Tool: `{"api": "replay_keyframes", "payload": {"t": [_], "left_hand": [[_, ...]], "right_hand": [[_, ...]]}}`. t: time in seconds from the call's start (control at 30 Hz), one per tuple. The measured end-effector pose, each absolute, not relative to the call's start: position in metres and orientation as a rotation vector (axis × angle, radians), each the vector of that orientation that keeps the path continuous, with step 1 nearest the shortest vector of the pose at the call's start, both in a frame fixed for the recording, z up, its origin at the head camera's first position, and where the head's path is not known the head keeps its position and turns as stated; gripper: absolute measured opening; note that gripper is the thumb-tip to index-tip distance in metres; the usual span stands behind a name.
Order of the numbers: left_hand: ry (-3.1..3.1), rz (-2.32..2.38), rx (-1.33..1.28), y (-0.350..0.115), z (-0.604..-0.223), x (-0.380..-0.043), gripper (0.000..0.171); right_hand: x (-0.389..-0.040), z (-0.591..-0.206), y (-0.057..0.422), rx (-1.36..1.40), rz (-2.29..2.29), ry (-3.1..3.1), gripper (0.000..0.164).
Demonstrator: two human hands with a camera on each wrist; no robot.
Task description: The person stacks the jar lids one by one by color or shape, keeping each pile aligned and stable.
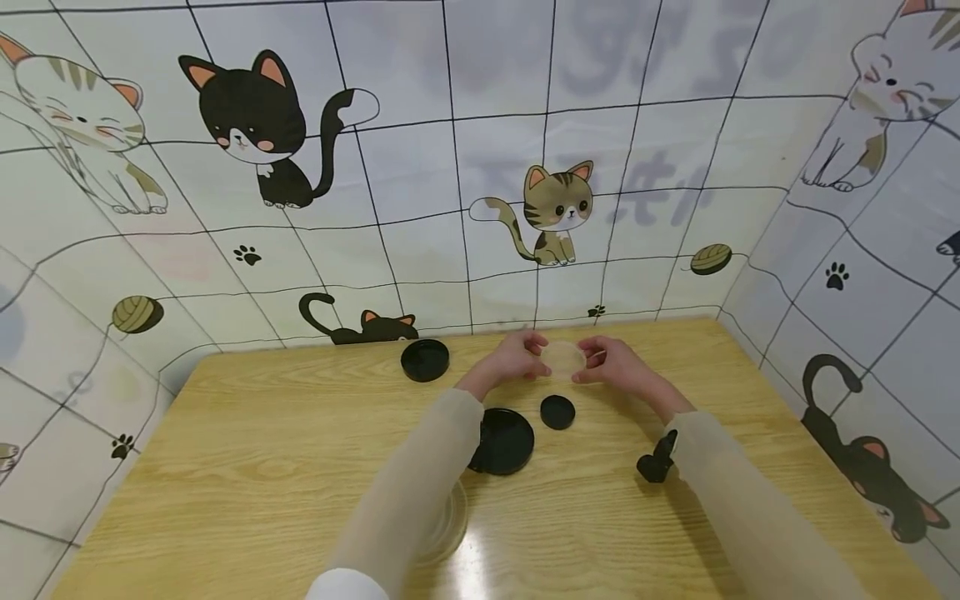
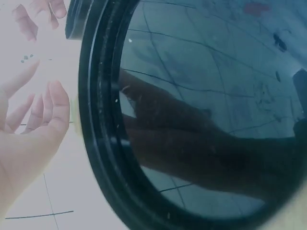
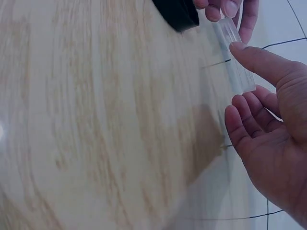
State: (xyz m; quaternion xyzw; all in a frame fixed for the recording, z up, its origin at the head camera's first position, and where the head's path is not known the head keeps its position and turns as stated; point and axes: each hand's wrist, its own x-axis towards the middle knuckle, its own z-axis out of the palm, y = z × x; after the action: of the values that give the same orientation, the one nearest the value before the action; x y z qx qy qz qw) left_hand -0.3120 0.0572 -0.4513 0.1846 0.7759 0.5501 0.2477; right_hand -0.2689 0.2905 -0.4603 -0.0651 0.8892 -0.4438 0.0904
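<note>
Both hands hold a small clear round dish point(image 1: 563, 359) between them near the table's far edge. My left hand point(image 1: 516, 358) grips its left rim with thumb and fingertips. On the opposite side my right hand point(image 1: 617, 365) pinches the rim. Seen nearly edge-on in the right wrist view, the clear dish point(image 3: 237, 56) has the right thumb point(image 3: 256, 60) along it and the left fingers point(image 3: 225, 8) at its upper end. A small black round lid point(image 1: 558, 412) lies just in front of the hands.
A large glossy black round dish point(image 1: 506, 443) lies beside the left forearm and fills much of the left wrist view. Another black dish point(image 1: 425, 360) sits at the back left. A clear round piece point(image 1: 452, 529) is partly under the left sleeve. Cat-print walls point(image 1: 420, 192) enclose the wooden table point(image 1: 300, 450).
</note>
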Motion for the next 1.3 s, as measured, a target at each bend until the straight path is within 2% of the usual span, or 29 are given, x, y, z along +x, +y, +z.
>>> {"api": "replay_keyframes", "payload": {"t": [0.37, 0.6, 1.3], "left_hand": [[2.081, 1.567, 0.564, 0.029, -0.418, -0.294, 0.056], [2.122, 1.564, 0.57, -0.006, -0.397, -0.272, 0.056], [2.254, 1.807, 0.418, -0.123, -0.4, -0.192, 0.053]], "right_hand": [[-0.251, -0.414, 0.275, -0.352, -1.299, 2.668, 0.068], [-0.239, -0.395, 0.251, -0.437, -1.35, 2.629, 0.065], [-0.206, -0.383, 0.137, -0.8, -1.433, 2.504, 0.061]]}}
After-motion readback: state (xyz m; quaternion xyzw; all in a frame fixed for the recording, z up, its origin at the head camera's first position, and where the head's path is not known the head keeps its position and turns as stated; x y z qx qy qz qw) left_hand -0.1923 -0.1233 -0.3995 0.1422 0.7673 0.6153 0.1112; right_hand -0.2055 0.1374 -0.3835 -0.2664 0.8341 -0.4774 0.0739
